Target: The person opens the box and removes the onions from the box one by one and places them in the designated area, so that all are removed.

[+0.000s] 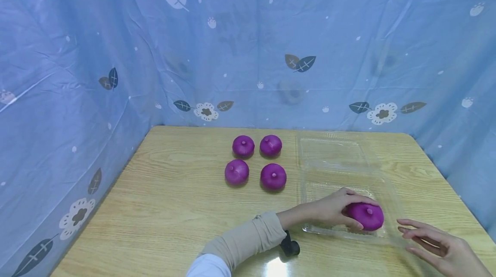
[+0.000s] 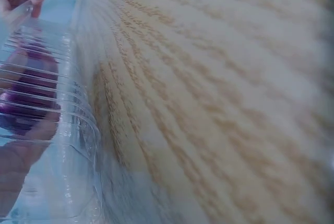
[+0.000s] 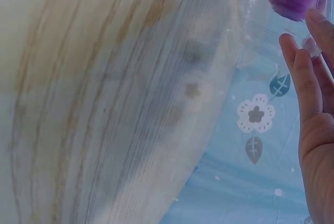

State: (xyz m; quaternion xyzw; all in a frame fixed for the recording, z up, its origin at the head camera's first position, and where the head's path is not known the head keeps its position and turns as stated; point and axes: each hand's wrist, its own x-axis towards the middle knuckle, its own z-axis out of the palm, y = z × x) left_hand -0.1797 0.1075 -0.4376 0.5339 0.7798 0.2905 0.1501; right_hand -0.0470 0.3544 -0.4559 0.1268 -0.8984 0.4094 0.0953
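Note:
My left hand grips a purple onion from its left side, thumb in front and fingers over the top. That onion sits inside the near half of a clear plastic clamshell box, toward its front right corner. In the left wrist view the onion shows through the ridged clear wall, with fingers around it. Just right of the box, my right hand has its fingers loosely bent and nothing between them. The right wrist view puts its fingertips close to the box's corner.
Several purple onions stand in two rows left of the box. The box's lid half lies folded back toward the far edge. A black piece is under my left wrist. Blue patterned cloth hangs behind the wooden table.

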